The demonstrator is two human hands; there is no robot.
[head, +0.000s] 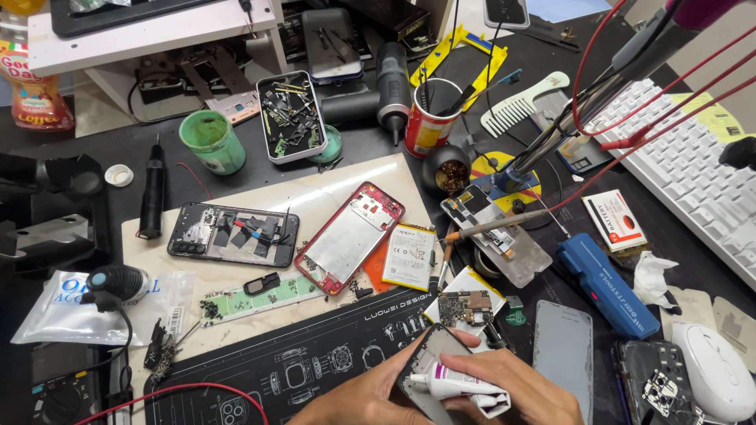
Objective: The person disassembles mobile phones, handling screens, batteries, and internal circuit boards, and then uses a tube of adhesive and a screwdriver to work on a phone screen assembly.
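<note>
At the bottom edge, my left hand holds a dark phone back cover tilted up by its lower left side. My right hand is closed around a small white glue tube, its nozzle resting on the cover's lower edge. Just above the cover lies a small circuit board on a yellow-edged part. A red phone frame and a white battery lie further up on the work mat.
A black opened phone lies at left. A metal tin of small parts, green cup, red tool cup, soldering iron, blue case, white keyboard and white mouse crowd the desk.
</note>
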